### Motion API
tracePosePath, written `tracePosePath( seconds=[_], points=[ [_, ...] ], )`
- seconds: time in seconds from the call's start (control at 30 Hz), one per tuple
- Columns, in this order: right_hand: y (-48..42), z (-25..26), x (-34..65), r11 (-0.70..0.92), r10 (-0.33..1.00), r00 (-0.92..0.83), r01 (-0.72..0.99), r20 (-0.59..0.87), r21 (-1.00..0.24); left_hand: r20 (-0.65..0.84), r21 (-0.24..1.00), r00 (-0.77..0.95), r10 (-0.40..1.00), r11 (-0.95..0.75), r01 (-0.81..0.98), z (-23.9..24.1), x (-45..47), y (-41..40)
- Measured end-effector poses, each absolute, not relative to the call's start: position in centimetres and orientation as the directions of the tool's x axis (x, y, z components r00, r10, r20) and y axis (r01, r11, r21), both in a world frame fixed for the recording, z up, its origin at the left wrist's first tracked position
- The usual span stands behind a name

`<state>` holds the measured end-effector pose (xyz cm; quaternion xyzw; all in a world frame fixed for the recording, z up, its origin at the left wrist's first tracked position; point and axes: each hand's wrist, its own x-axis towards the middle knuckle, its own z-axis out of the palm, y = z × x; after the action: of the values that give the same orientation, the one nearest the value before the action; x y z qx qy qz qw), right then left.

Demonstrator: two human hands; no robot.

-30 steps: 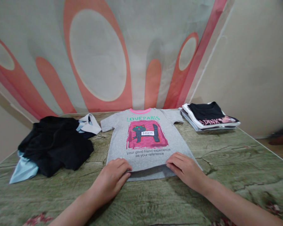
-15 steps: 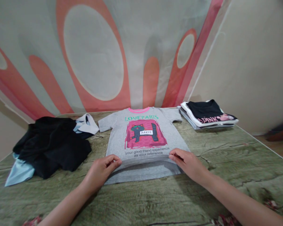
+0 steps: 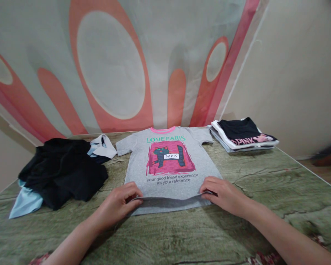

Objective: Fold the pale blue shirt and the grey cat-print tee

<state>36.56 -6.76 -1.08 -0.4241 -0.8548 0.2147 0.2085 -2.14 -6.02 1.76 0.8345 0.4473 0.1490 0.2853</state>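
A grey short-sleeved T-shirt (image 3: 176,188) with a pink collar and a pink cat print lies face up, its neckline away from me. My left hand (image 3: 120,198) pinches the front layer at the left of the bottom hem. At the right of the same hem, my right hand (image 3: 223,193) grips the fabric between thumb and fingers. Between the hands the front hem is lifted slightly, and the back layer shows below it on the table. Both thumbs are under the edge, with the fingers on top.
To the left lies a loose heap of black clothing (image 3: 63,173) with a light blue piece (image 3: 26,202) under it and a white collar (image 3: 103,145) behind. A stack of folded shirts (image 3: 239,134) sits at the back right of the wood-patterned table (image 3: 264,184). A wall rises behind.
Both hands have lowered the front hem toward me, so it lies flatter and less of the back layer shows. The lower lettering is no longer partly creased.
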Motion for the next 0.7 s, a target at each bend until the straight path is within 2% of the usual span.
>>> tracePosePath(
  seconds=[0.13, 0.37, 0.47, 0.6, 0.7],
  points=[
    [-7.2, -0.7, 36.8, 0.530, 0.831, -0.518, 0.628, 0.202, -0.570, 0.031, 0.590, 0.558, 0.829, -0.466, 0.660, 2.6, -2.2, -6.3],
    [-7.3, 0.0, 37.3, 0.535, 0.796, -0.603, 0.663, 0.050, -0.523, -0.132, 0.521, 0.630, 0.766, -0.487, 0.701, 3.3, -3.0, -6.5],
    [-7.3, 0.1, 37.5, 0.527, 0.802, -0.596, 0.665, 0.050, -0.530, -0.156, 0.489, 0.599, 0.786, -0.465, 0.738, 3.0, -3.0, -6.5],
    [-7.3, 0.4, 38.1, 0.508, 0.807, -0.587, 0.631, 0.068, -0.586, -0.194, 0.505, 0.594, 0.780, -0.440, 0.742, 2.9, -3.2, -6.4],
    [-7.4, 0.6, 38.3, 0.483, 0.804, -0.595, 0.637, 0.016, -0.601, -0.230, 0.533, 0.596, 0.769, -0.413, 0.738, 3.0, -3.5, -6.1]
  ],
)
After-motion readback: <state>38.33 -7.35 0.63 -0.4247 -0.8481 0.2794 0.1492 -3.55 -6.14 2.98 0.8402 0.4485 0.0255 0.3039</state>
